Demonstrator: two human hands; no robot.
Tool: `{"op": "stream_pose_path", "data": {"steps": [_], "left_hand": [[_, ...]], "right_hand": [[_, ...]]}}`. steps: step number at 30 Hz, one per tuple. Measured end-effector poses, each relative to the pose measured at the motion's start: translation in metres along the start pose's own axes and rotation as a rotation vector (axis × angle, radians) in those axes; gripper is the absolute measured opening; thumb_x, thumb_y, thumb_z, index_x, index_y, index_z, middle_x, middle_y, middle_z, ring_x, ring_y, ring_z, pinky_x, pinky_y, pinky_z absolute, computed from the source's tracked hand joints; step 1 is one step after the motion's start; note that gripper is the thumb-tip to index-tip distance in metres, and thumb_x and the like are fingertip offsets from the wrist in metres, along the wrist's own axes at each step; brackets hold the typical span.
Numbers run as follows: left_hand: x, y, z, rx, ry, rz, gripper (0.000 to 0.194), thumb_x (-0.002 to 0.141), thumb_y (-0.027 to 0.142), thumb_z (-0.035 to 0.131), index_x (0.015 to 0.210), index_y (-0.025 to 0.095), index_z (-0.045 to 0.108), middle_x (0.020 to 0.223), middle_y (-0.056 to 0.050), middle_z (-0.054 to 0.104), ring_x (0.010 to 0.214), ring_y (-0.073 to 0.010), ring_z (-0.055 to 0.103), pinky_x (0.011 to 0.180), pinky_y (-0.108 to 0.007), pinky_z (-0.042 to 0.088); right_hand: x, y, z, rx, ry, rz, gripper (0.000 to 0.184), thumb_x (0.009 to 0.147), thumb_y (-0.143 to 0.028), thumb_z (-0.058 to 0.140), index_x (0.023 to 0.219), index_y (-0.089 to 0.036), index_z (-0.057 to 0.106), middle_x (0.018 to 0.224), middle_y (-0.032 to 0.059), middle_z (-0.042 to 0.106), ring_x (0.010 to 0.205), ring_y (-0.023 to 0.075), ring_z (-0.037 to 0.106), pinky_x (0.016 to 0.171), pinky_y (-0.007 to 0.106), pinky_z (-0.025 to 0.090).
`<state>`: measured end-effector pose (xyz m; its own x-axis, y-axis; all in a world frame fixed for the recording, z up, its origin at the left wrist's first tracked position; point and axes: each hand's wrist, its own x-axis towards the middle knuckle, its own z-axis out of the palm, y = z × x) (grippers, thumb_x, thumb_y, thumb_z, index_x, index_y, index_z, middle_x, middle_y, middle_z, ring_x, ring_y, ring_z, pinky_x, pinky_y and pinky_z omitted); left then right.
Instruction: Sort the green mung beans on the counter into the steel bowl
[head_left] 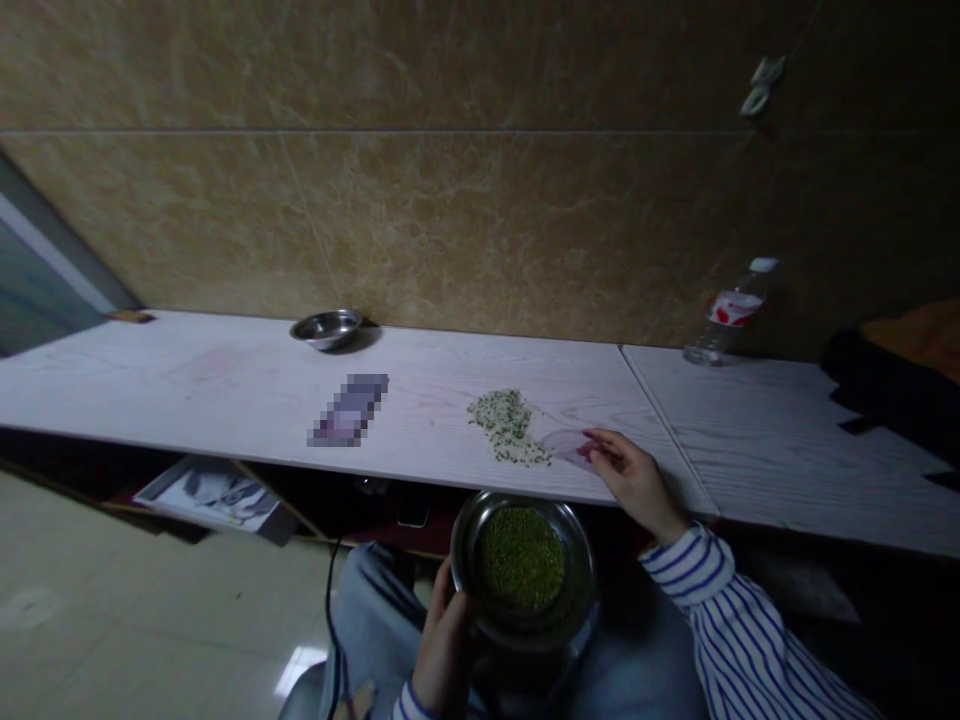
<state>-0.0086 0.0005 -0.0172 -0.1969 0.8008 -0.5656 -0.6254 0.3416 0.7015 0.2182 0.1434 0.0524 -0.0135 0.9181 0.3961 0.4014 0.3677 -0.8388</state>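
Note:
My left hand point(444, 632) grips the left rim of a steel bowl point(587, 570), which is tilted over my lap below the table edge. Small green beans point(523, 556) cover the bowl's bottom. Over the white tabletop, my right hand point(630, 474) pinches a thin, see-through piece of plastic point(561, 444); its exact kind is hard to make out. That piece lies low against the table, at the right side of a spread pile of white and green grains point(507, 424).
Behind the pile, a small steel bowl point(327, 330) stands near the wall. A blurred-out flat object point(349, 410) lies left of the pile. A clear bottle point(726, 315) stands at the right, with dark cloth point(892, 390) beyond. Below are an open shelf and a white box point(217, 492).

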Motion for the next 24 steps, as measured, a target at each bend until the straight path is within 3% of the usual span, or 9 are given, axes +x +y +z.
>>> {"op": "stream_pose_path", "data": {"steps": [3,7,11,13,15,19,24], "left_hand": [[0.002,-0.002,0.001,-0.046,0.012,-0.003,0.056,0.066,0.036,0.069,0.121,0.029,0.056,0.113,-0.005,0.067,0.108,-0.0287,0.059,0.080,-0.040,0.050],[0.006,-0.005,0.002,-0.122,-0.007,0.063,0.056,0.065,0.033,0.072,0.119,0.027,0.061,0.114,-0.006,0.068,0.113,-0.0305,0.058,0.092,-0.042,0.046],[0.012,-0.005,0.002,-0.122,-0.068,0.142,0.051,0.067,0.036,0.072,0.117,0.025,0.064,0.118,-0.007,0.068,0.122,-0.0322,0.052,0.101,-0.043,0.039],[0.016,-0.003,0.001,-0.106,-0.091,0.174,0.051,0.068,0.036,0.072,0.117,0.025,0.065,0.121,-0.007,0.067,0.126,-0.0325,0.049,0.104,-0.043,0.036],[0.019,0.000,0.001,-0.098,-0.090,0.192,0.052,0.068,0.034,0.072,0.119,0.025,0.065,0.125,-0.007,0.066,0.128,-0.0322,0.047,0.106,-0.042,0.034],[0.020,0.001,0.001,-0.102,-0.088,0.205,0.055,0.069,0.028,0.071,0.123,0.026,0.064,0.126,-0.006,0.065,0.132,-0.0303,0.043,0.109,-0.041,0.031],[0.020,-0.004,0.005,-0.138,-0.116,0.214,0.051,0.070,0.031,0.071,0.120,0.026,0.066,0.129,-0.006,0.064,0.131,-0.0315,0.044,0.109,-0.042,0.032]], "right_hand": [[0.000,-0.001,-0.003,-0.090,-0.047,-0.063,0.025,0.080,-0.026,0.060,0.103,-0.017,0.067,0.087,0.0080,0.075,0.078,0.0195,0.070,0.069,0.033,0.056],[0.015,-0.013,-0.005,-0.147,-0.291,-0.114,0.022,0.081,-0.023,0.060,0.101,-0.020,0.069,0.090,0.0055,0.075,0.080,0.0176,0.069,0.069,0.030,0.055],[0.039,-0.027,0.007,-0.173,-0.529,-0.237,0.023,0.082,-0.018,0.060,0.103,-0.020,0.068,0.094,0.0041,0.075,0.086,0.0163,0.069,0.078,0.030,0.054],[0.048,-0.030,0.016,-0.161,-0.546,-0.299,0.021,0.082,-0.019,0.060,0.101,-0.020,0.069,0.093,0.0047,0.074,0.086,0.0165,0.069,0.077,0.031,0.054],[0.053,-0.032,0.022,-0.129,-0.478,-0.329,0.018,0.082,-0.019,0.060,0.097,-0.019,0.069,0.089,0.0050,0.074,0.082,0.0167,0.068,0.074,0.031,0.055],[0.049,-0.029,0.019,-0.133,-0.382,-0.373,0.013,0.081,-0.020,0.063,0.093,-0.019,0.069,0.083,0.0050,0.073,0.075,0.0165,0.067,0.070,0.030,0.054],[0.040,-0.027,0.011,-0.158,-0.494,-0.495,0.010,0.080,-0.018,0.065,0.089,-0.020,0.069,0.078,0.0043,0.072,0.074,0.0164,0.066,0.068,0.030,0.053]]}}
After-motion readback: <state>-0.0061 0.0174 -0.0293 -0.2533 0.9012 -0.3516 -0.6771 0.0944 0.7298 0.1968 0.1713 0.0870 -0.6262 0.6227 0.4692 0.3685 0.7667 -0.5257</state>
